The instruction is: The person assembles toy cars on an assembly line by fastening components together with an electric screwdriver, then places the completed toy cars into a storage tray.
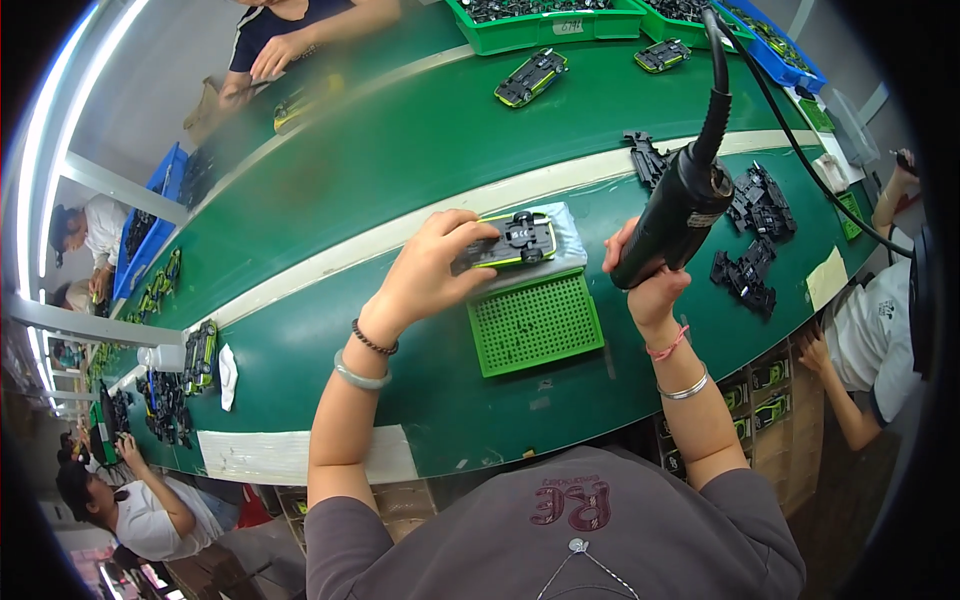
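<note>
My left hand (428,262) is closed around one end of a toy car (522,238), thumb on the near side and fingers over the far side. The car lies wheels up, its black chassis showing above a yellow-green body. Under it is a pale cloth or plastic pad (569,236). My right hand (652,290) grips a black corded electric screwdriver (672,215), held tilted to the right of the car and apart from it. The tool's tip cannot be made out. A green perforated basket (535,325) sits just on my side of the car.
Black chassis parts (762,200) lie in a heap to the right. The tool's cable (775,110) runs up and right. Across the green bench (400,140) are more upturned cars (532,78) and green bins (560,35). A co-worker's hand (278,55) shows opposite.
</note>
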`<action>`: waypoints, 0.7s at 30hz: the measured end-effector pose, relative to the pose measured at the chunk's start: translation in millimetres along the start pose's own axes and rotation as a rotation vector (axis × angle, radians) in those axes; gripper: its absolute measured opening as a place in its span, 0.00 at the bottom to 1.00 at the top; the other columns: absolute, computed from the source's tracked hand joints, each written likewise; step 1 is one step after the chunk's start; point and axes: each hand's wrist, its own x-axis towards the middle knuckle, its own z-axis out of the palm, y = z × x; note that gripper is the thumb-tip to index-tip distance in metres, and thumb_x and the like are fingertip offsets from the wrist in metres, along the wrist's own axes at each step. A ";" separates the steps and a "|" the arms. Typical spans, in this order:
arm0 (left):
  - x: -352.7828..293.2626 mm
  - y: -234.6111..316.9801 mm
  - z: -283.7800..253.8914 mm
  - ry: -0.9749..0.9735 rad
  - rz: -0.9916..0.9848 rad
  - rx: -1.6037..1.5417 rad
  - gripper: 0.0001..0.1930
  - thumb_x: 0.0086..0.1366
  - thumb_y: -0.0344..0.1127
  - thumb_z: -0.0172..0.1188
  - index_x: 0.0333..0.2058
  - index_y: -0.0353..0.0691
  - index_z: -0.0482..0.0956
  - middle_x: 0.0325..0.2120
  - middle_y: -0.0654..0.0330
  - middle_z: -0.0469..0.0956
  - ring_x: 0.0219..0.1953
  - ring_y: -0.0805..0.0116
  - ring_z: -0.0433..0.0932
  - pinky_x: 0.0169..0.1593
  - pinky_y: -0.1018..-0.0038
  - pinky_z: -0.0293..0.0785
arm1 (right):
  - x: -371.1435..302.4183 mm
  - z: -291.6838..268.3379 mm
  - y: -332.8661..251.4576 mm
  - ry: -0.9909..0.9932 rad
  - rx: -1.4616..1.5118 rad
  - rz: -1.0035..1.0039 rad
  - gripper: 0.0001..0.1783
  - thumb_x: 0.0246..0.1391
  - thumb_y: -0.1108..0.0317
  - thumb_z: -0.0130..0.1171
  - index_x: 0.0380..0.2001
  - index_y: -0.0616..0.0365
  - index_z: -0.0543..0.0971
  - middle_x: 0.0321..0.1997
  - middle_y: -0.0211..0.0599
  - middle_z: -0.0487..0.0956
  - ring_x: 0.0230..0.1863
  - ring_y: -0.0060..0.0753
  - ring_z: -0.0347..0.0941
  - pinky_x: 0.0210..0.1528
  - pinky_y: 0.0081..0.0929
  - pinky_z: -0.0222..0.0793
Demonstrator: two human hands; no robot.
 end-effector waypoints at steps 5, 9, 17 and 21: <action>-3.3 -5.0 8.3 0.045 0.037 0.007 0.21 0.46 0.32 0.66 0.42 0.41 0.75 0.42 0.56 0.72 0.45 0.56 0.70 0.49 0.66 0.68 | -0.3 1.9 1.0 0.031 -0.043 0.061 0.55 0.27 0.13 0.33 0.30 0.61 0.66 0.19 0.34 0.68 0.20 0.26 0.66 0.26 0.23 0.65; -7.0 -11.6 9.2 0.028 0.032 -0.070 0.22 0.47 0.34 0.67 0.44 0.42 0.75 0.43 0.55 0.72 0.46 0.56 0.70 0.50 0.67 0.68 | 5.8 18.4 -21.5 0.041 0.128 -0.131 0.56 0.28 0.12 0.27 0.29 0.62 0.66 0.20 0.39 0.70 0.19 0.28 0.67 0.22 0.23 0.67; -13.0 -21.7 12.1 0.036 0.048 -0.133 0.24 0.46 0.35 0.67 0.45 0.46 0.75 0.45 0.54 0.71 0.48 0.55 0.69 0.51 0.64 0.67 | -1.6 109.7 -20.9 -0.137 0.329 0.044 0.56 0.31 0.13 0.23 0.31 0.62 0.66 0.21 0.38 0.71 0.19 0.29 0.68 0.23 0.25 0.66; -13.5 -26.2 12.0 0.024 0.064 -0.165 0.24 0.45 0.34 0.67 0.45 0.46 0.75 0.46 0.54 0.70 0.49 0.54 0.69 0.52 0.64 0.67 | -2.1 122.2 -1.6 -0.125 0.239 0.066 0.54 0.32 0.14 0.26 0.29 0.61 0.66 0.18 0.36 0.69 0.20 0.29 0.68 0.25 0.23 0.66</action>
